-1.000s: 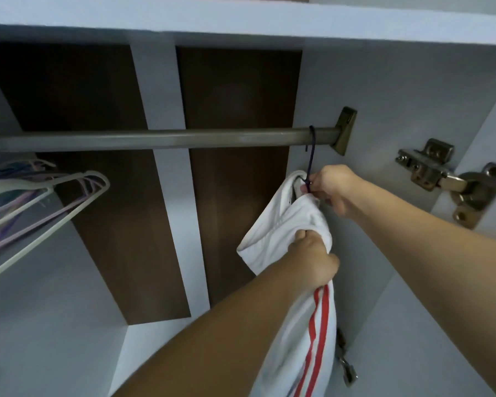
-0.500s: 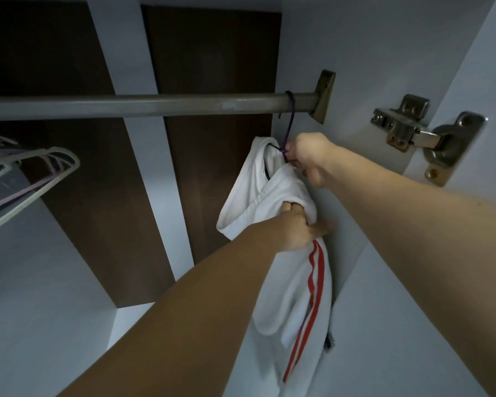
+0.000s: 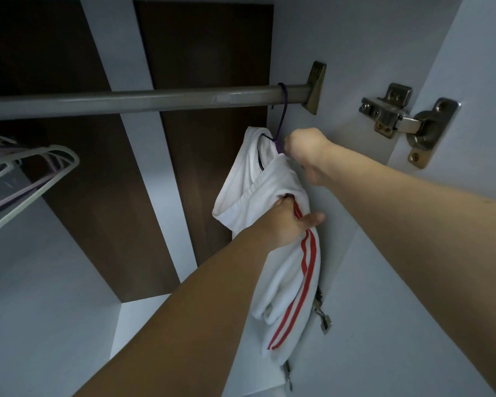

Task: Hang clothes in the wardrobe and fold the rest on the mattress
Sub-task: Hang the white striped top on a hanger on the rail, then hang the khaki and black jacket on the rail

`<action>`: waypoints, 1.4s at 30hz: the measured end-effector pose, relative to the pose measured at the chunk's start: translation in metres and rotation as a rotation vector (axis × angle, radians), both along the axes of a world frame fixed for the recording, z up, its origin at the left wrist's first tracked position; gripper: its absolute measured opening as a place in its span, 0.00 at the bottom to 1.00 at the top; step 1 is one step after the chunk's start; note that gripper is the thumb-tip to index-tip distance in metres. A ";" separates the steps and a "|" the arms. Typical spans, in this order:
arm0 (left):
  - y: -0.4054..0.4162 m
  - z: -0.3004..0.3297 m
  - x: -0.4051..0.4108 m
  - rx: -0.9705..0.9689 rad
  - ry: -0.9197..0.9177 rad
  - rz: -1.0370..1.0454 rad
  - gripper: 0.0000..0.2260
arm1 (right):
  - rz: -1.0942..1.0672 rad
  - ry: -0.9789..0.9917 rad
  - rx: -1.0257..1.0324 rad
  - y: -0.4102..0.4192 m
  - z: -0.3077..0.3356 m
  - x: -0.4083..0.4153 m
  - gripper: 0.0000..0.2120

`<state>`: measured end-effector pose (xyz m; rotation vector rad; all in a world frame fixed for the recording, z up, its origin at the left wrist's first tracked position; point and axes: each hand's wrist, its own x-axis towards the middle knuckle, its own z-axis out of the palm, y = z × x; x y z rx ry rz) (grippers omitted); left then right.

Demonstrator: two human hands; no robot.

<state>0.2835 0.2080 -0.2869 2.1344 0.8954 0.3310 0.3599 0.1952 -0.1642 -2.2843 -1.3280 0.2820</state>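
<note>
A white garment with red side stripes (image 3: 272,179) hangs from a purple hanger (image 3: 281,121) whose hook sits over the grey wardrobe rail (image 3: 155,100), close to the rail's right bracket. My right hand (image 3: 307,150) is closed at the hanger's neck, just under the hook. My left hand (image 3: 289,222) grips the white fabric lower down, thumb stretched toward the side wall. The hanger's arms are hidden inside the garment.
Several empty pale hangers (image 3: 35,179) hang at the far left of the rail. A metal door hinge (image 3: 404,121) is on the right, with another hinge (image 3: 322,316) lower down behind the garment. The white side wall (image 3: 384,282) is right beside the garment.
The hook stays on the rail. My left hand has slid down the garment from its top to the striped part and opened its thumb; the view has tilted slightly.
</note>
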 end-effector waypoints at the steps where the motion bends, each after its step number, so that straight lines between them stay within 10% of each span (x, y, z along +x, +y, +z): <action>1: -0.001 -0.001 -0.001 -0.002 0.001 0.002 0.41 | -0.002 -0.105 -0.044 -0.005 0.000 -0.002 0.15; 7: -0.007 0.004 -0.021 -0.039 0.027 0.029 0.29 | 0.053 -0.108 -0.083 -0.029 -0.001 -0.017 0.15; 11: -0.014 0.030 -0.056 0.013 0.129 0.115 0.19 | -0.118 0.524 0.129 -0.059 0.005 -0.034 0.15; 24: -0.136 0.142 -0.203 0.492 0.229 0.084 0.23 | -0.036 0.035 -0.048 -0.287 0.046 -0.128 0.25; 42: -0.309 0.145 -0.182 0.796 0.208 -0.398 0.20 | -0.167 0.078 -0.070 -0.490 0.008 -0.148 0.30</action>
